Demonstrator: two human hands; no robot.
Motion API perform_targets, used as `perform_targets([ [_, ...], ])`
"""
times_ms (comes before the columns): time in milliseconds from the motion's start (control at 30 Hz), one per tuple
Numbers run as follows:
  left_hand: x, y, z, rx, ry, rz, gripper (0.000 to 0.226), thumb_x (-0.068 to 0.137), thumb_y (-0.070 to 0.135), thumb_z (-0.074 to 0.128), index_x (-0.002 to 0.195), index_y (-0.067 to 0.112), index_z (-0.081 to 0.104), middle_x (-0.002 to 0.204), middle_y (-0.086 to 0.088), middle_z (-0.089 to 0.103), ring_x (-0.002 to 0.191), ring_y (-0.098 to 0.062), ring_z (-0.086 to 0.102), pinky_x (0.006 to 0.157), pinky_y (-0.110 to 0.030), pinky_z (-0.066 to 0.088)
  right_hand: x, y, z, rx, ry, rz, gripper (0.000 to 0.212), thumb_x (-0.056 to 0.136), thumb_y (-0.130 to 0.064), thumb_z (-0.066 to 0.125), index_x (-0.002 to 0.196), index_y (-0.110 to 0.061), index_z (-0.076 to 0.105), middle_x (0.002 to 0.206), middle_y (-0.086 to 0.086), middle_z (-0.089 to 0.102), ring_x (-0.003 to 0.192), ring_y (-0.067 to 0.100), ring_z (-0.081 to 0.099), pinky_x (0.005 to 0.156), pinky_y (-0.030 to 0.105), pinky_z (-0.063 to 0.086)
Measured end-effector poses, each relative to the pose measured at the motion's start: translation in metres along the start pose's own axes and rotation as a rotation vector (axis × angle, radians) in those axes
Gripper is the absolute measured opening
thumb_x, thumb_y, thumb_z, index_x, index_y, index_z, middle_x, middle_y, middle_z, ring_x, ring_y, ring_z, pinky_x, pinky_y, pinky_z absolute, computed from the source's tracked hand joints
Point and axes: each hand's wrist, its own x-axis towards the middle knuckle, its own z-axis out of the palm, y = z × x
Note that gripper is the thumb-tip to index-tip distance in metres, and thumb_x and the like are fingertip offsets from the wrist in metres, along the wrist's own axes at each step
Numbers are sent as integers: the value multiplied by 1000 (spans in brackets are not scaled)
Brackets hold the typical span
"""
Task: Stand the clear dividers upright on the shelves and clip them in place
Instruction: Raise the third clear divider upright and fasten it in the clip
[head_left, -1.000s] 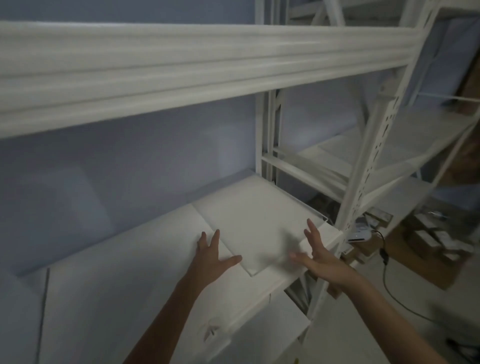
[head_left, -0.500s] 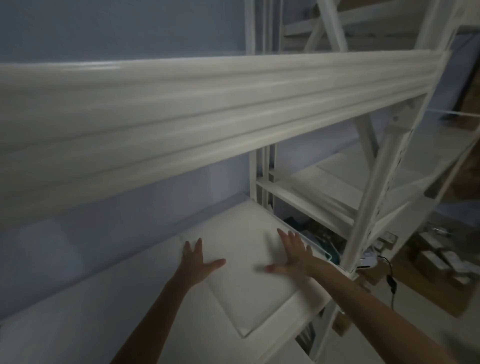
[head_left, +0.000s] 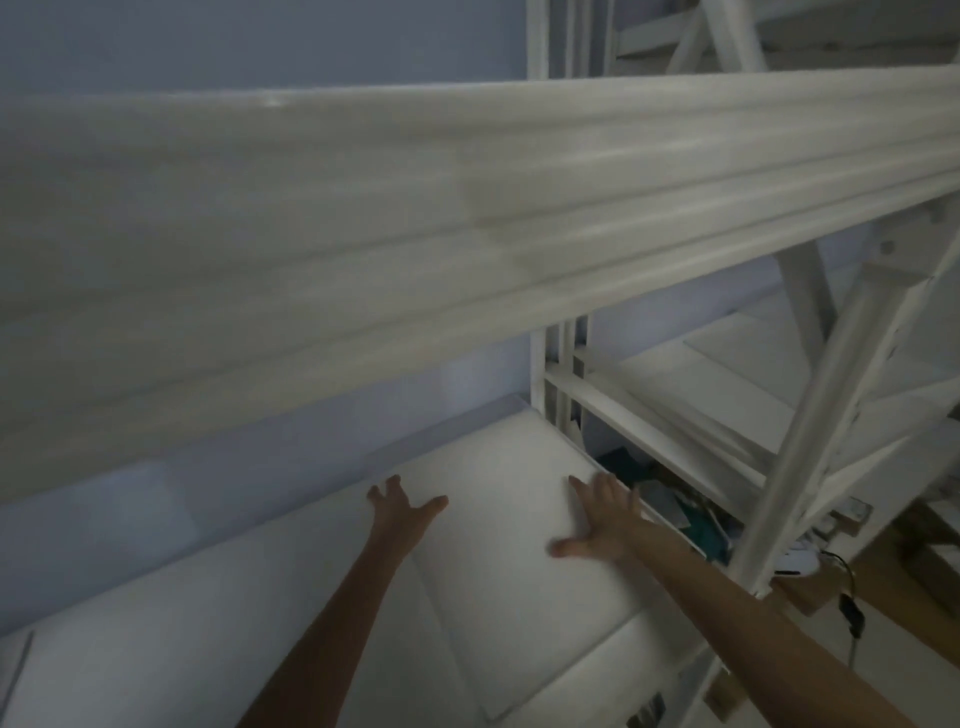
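Note:
A pale, flat divider panel (head_left: 509, 545) lies on the white shelf (head_left: 182, 639), reaching from the back wall toward the front edge. My left hand (head_left: 400, 506) rests flat at the panel's left edge with fingers spread. Near the panel's right edge my right hand (head_left: 597, 519) presses down, fingers straight and thumb out. Neither hand grips anything. The panel's clear material is hard to tell apart from the shelf in the dim light.
A thick white shelf beam (head_left: 467, 234) crosses close overhead. A white perforated upright (head_left: 810, 441) stands at the right, with another shelf bay (head_left: 727, 374) behind it. Boxes and a cable (head_left: 852, 613) lie on the floor lower right.
Both hands slid deeper onto the shelf; the right hand went from the front edge onto the panel. The view tilted up, so the overhead beam fills more of the frame.

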Motion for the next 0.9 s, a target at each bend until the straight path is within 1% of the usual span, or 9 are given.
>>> perform_targets([
  [167, 7, 6, 1, -356, 178, -203, 73, 76, 28, 74, 132, -3, 38, 137, -29, 37, 121, -40, 45, 102, -46, 41, -3, 8, 13, 9, 38, -65, 109, 76, -76, 46, 153, -23, -9, 159, 17, -21, 146, 33, -23, 116, 55, -13],
  [233, 3, 4, -8, -579, 189, -298, 51, 71, 29, 75, 102, -7, 56, 105, -31, 56, 91, -37, 61, 78, -41, 52, -4, 11, 15, -2, 44, -72, 107, 76, -77, 45, 153, -24, -7, 159, 18, -21, 146, 33, -22, 115, 55, -13],
  [300, -7, -3, -18, -837, 144, -319, 25, 77, 20, 71, 75, 4, 51, 72, -17, 51, 54, -24, 57, 51, -29, 47, -5, 14, 15, -3, 38, -84, 106, 77, -76, 45, 153, -24, -7, 159, 18, -21, 146, 34, -22, 115, 55, -13],
  [433, -20, -20, -28, -1244, 11, -430, 22, 85, 20, 63, 87, 10, 44, 68, -15, 68, 56, -22, 66, 52, -31, 57, -6, 25, 10, 44, -3, -156, 105, 77, -74, 47, 153, -25, -6, 160, 14, -20, 147, 30, -22, 117, 53, -13],
  [533, -32, -26, -21, -1189, -78, -394, 16, 84, 21, 64, 92, 8, 60, 82, -13, 72, 72, -25, 69, 59, -37, 61, -8, 34, 3, 63, -40, -230, 103, 80, -70, 49, 153, -25, -6, 160, 12, -20, 147, 28, -23, 118, 50, -13],
  [633, -45, -28, -13, -1229, -184, -325, 17, 87, 17, 55, 97, 9, 66, 90, -18, 72, 75, -37, 71, 61, -48, 60, -8, 40, -4, 52, -73, -269, 101, 82, -67, 51, 153, -24, -8, 160, 10, -20, 147, 26, -22, 119, 49, -13],
  [700, -51, -29, -9, -1287, -185, -239, 37, 90, 4, 41, 91, 28, 70, 97, -21, 65, 69, -40, 71, 56, -49, 59, -6, 40, -8, 46, -84, -279, 101, 82, -67, 52, 153, -26, -6, 161, 8, -18, 148, 25, -20, 120, 48, -10],
  [800, -68, -24, -6, -1322, -201, -97, 66, 92, -9, 26, 127, 47, 33, 108, -20, 58, 70, -40, 71, 53, -47, 59, -14, 28, -17, 38, -106, -278, 102, 80, -70, 52, 153, -28, -5, 162, 5, -16, 148, 26, -18, 120, 50, -5],
  [900, -84, -19, -7, -1335, -203, -46, 73, 93, -9, 27, 137, 49, 19, 111, -19, 57, 74, -41, 71, 56, -48, 59, -33, 2, -26, 37, -147, -334, 124, 58, -89, 50, 152, -30, -6, 162, 4, -13, 149, 29, -13, 121, 50, 1],
])
